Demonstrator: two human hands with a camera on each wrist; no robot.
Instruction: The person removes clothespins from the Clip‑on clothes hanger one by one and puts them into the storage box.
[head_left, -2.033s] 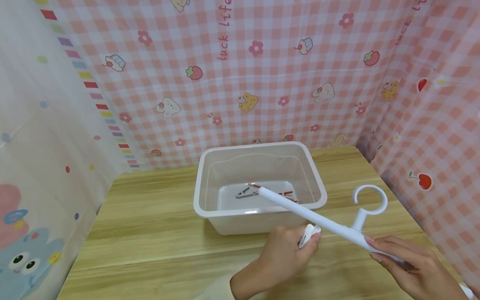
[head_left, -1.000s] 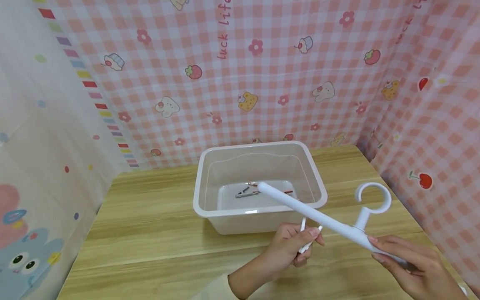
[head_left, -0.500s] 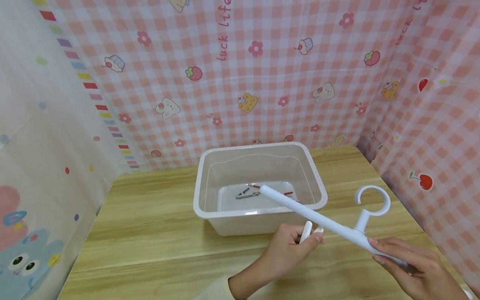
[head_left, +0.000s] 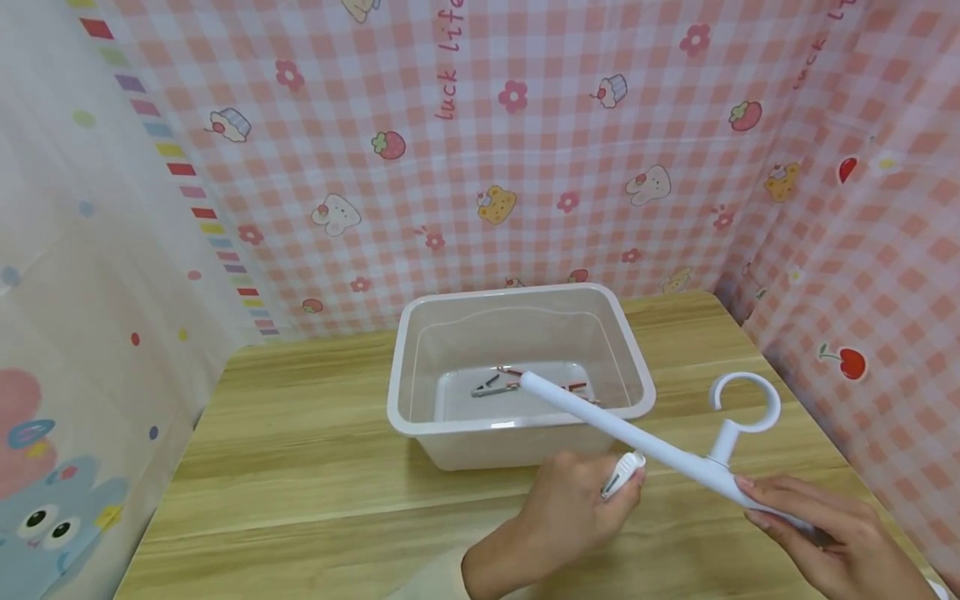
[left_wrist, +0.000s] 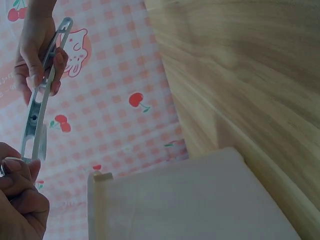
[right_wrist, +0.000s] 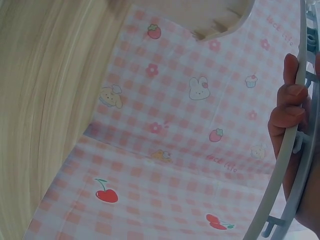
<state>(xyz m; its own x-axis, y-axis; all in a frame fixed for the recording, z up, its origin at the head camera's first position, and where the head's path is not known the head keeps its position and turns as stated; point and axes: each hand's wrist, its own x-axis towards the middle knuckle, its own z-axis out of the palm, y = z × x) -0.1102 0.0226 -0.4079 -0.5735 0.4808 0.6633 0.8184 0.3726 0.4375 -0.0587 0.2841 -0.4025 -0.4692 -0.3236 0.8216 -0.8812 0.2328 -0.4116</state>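
A white hanger (head_left: 637, 437) with an open hook (head_left: 772, 400) slants over the front right of a bin. My right hand (head_left: 847, 525) grips its right arm between thumb and fingers; the right wrist view also has these fingers (right_wrist: 290, 107) wrapped on the hanger (right_wrist: 282, 185). Just under the hanger's middle, my left hand (head_left: 562, 517) holds a small white clothespin (head_left: 622, 475), mostly covered by the fist. In the left wrist view the left hand (left_wrist: 22, 200) is close to the hanger's (left_wrist: 37, 110) lower end.
The pale plastic bin (head_left: 517, 427) stands on the wooden table (head_left: 315, 450), holding grey (head_left: 495, 390) and red (head_left: 576, 386) clips on its floor. Behind and to the right hangs a pink checked cloth (head_left: 420, 192); a pale cloth (head_left: 90, 350) hangs at left.
The left fingers open and turn the clothespin so its two legs stand up, then curl round it again with one end showing. The right hand and hanger barely shift.
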